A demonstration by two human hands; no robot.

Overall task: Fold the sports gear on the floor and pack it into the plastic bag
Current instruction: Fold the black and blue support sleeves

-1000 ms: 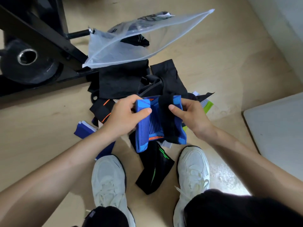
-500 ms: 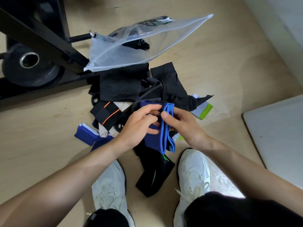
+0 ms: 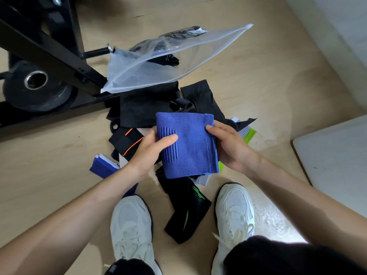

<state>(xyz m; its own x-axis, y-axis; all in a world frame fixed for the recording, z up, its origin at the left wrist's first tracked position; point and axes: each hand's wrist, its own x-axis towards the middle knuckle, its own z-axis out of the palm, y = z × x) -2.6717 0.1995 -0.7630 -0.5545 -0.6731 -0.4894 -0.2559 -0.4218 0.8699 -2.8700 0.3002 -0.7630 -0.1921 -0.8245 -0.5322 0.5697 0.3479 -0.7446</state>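
- Both hands clamped on blue knit sleeve [image 3: 187, 143]: left hand [image 3: 148, 150] pinching left edge, thumb on top; right hand [image 3: 231, 144] gripping right edge. Held flat, folded, above floor pile.
- Nearest: two white sneakers [image 3: 131, 227], black sleeve with green stripes [image 3: 185, 213] lying between them.
- Under the hands: heap of black gear [image 3: 143, 110], orange-trimmed black piece [image 3: 127, 139], blue-white band [image 3: 103, 165] at left.
- Beyond heap: clear plastic bag [image 3: 158, 64], mouth open, dark item inside, propped against black metal frame [image 3: 49, 52].

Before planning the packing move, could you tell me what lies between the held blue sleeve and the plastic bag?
In the head view, black garments on the floor fill the stretch between the blue sleeve and the plastic bag.
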